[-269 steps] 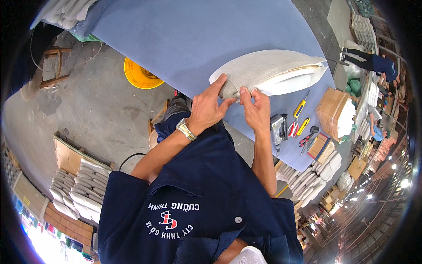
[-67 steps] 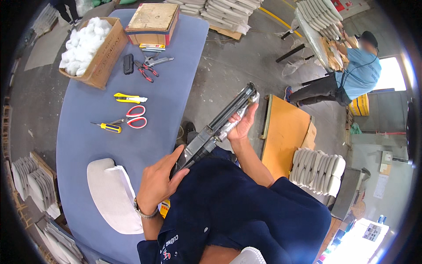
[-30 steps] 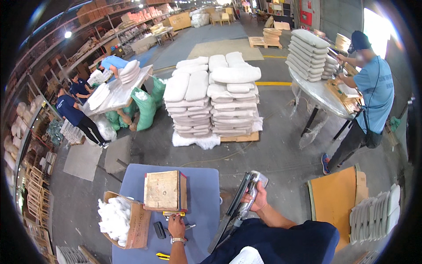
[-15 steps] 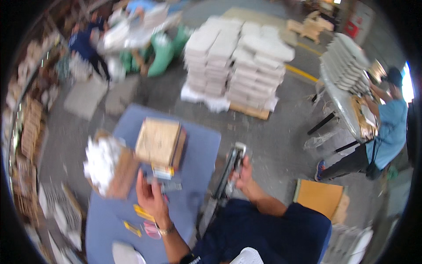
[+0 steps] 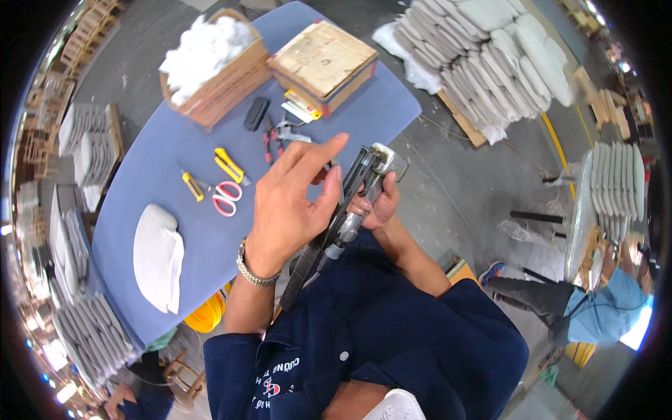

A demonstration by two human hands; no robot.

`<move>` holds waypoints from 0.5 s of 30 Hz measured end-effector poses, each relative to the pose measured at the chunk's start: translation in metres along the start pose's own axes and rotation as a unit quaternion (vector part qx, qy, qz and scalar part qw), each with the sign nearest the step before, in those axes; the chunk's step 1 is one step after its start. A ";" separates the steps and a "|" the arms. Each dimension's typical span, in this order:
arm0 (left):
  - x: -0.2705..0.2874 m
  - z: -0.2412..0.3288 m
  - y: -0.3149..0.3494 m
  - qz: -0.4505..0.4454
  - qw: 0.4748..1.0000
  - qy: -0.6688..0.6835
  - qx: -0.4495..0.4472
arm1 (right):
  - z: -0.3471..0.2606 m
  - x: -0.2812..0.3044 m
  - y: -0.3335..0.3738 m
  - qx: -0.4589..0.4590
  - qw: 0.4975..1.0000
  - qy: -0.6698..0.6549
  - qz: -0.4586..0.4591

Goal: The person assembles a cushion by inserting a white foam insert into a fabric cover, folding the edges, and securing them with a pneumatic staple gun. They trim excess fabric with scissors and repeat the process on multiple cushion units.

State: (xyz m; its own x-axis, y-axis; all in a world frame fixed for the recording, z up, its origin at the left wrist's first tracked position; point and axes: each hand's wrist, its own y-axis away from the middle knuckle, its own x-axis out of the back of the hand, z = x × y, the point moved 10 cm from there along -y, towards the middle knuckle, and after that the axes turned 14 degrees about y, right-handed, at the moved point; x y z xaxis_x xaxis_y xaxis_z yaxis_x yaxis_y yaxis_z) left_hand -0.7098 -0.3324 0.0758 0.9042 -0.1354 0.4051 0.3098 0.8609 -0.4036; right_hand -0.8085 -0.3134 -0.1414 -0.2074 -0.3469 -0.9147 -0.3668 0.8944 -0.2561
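Observation:
A metal staple gun (image 5: pixel 364 175) with a long dark magazine is in my right hand (image 5: pixel 378 203), whose fingers wrap its body in front of my chest. My left hand (image 5: pixel 287 199), with a metal watch on its wrist, is beside the magazine, index finger stretched out and thumb apart. Whether its curled fingers hide something small, I cannot make out. On the blue table (image 5: pixel 133 189) near it lie red-handled pliers (image 5: pixel 269 140), a yellow utility knife (image 5: pixel 229 166), a yellow screwdriver (image 5: pixel 191 186), pink-and-white scissors (image 5: pixel 225 199) and a black block-shaped thing (image 5: pixel 257 113).
A carton of white stuffing (image 5: pixel 217 84) and a worn closed box (image 5: pixel 323 59) stand on the far table. A pale cushion piece (image 5: pixel 155 259) lies at left. Stacked cushions (image 5: pixel 490 63) stand far right; a person in light blue (image 5: pixel 605 304) works at the right.
My view has turned and come closer to the table. My left hand has moved from over the table to beside the staple gun, which stays in my right hand.

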 end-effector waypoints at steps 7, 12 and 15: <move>0.050 -0.014 0.103 -0.042 0.991 -0.066 0.111 | 0.103 -0.046 0.013 -0.075 0.997 0.002 -0.002; 0.113 0.005 0.212 0.095 0.979 0.025 0.179 | 0.183 -0.070 0.046 -0.131 0.988 -0.074 0.042; 0.144 0.014 0.304 0.080 0.966 0.036 0.244 | 0.218 -0.072 0.064 -0.158 0.976 -0.116 0.099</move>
State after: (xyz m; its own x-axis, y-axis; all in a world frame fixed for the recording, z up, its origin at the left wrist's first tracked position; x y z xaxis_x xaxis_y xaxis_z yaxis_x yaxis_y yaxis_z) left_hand -0.4899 -0.0837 0.0232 0.9525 -0.0002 0.3046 0.0045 0.9999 -0.0135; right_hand -0.6190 -0.1701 -0.1605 -0.1042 -0.0706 -0.9920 -0.6087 0.7934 0.0075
